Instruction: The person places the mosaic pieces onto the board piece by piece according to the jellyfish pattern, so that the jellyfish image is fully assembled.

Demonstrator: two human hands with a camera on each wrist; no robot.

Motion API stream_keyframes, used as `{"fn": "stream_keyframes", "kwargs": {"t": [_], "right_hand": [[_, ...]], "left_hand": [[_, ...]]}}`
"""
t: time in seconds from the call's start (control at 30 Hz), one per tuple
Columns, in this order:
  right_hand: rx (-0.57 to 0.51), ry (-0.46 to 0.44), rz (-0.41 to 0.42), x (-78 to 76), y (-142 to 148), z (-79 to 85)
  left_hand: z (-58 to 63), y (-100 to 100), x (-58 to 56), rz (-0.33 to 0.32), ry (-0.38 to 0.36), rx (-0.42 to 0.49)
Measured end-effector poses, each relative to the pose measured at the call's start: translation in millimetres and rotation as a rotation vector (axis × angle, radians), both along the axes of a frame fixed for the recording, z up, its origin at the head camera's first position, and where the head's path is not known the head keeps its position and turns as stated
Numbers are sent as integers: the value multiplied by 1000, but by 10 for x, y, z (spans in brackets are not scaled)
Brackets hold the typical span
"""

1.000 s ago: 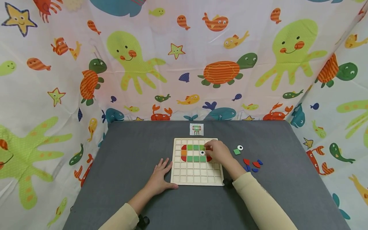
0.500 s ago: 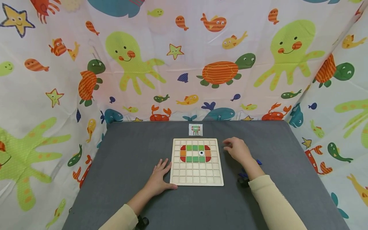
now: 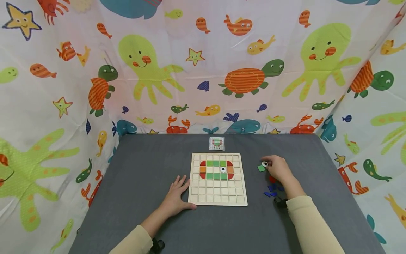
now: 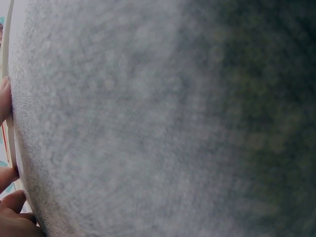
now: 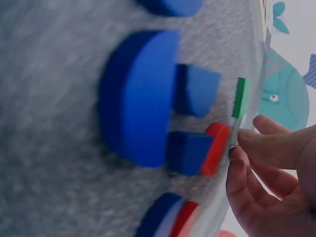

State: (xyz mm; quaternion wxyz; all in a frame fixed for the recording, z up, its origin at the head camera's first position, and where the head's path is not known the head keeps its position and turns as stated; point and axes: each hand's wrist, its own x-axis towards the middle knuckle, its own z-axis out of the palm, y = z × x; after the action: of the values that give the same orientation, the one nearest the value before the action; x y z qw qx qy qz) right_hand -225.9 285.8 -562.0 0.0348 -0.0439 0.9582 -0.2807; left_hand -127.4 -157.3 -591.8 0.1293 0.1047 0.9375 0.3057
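A patterned curtain (image 3: 203, 98) hangs behind a grey table (image 3: 152, 169). On the table lies a square board (image 3: 219, 190), gridded, its upper rows partly filled with placed pieces (image 3: 216, 163) and a seated disc (image 3: 223, 169); it appears to be stiff, light wood, liable to slide, and is best steadied by its rim. The left hand (image 3: 176, 195) rests against the board's left edge, fingers spread and clasping nothing. The right hand (image 3: 279, 167) is well to the board's right, thumb and fingertips bent towards a loose disc (image 3: 264, 164); whether they grip it cannot be determined. A picture card (image 3: 217, 143) lies beyond the board. Blue pieces (image 5: 148, 98), red pieces (image 5: 215, 148) and a green square (image 3: 261, 168) lie near the right hand, the square just beside the loose disc. That disc is judged light, hard and possibly slippery, not fragile; recommended hold, opposite edges between thumb and fingertip.
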Motion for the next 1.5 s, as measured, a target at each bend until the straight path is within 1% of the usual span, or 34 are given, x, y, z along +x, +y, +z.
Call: {"fn": "stream_keyframes", "kwargs": {"t": [0.13, 0.43, 0.53, 0.67, 0.77, 0.87, 0.97, 1.17, 1.3, 1.5], "right_hand": [[6, 4, 17, 7, 40, -35], [33, -21, -3, 14, 69, -32], [27, -4, 1, 8, 55, -17], [5, 53, 10, 13, -26, 35], [-21, 91, 24, 34, -167, 96], [-41, 124, 64, 58, -372, 151], [-51, 138, 104, 68, -610, 198], [-78, 114, 183, 43, -1024, 272], [-118, 80, 226, 25, -1219, 255], [-147, 38, 252, 22, -1444, 200]], "left_hand": [[-5, 0, -4, 0, -4, -4], [-1, 4, -6, 6, -11, -10], [-1, 6, -3, 7, -11, -10], [2, 6, 3, 8, -6, -4], [-1, 7, 1, 11, -9, -2], [-9, 8, -4, 13, -11, -10], [-11, 7, -5, 11, -11, -13], [-21, 7, -5, 8, -4, -5], [-31, 1, -4, 6, -3, -4], [-36, -5, -13, 3, 2, -4]]}}
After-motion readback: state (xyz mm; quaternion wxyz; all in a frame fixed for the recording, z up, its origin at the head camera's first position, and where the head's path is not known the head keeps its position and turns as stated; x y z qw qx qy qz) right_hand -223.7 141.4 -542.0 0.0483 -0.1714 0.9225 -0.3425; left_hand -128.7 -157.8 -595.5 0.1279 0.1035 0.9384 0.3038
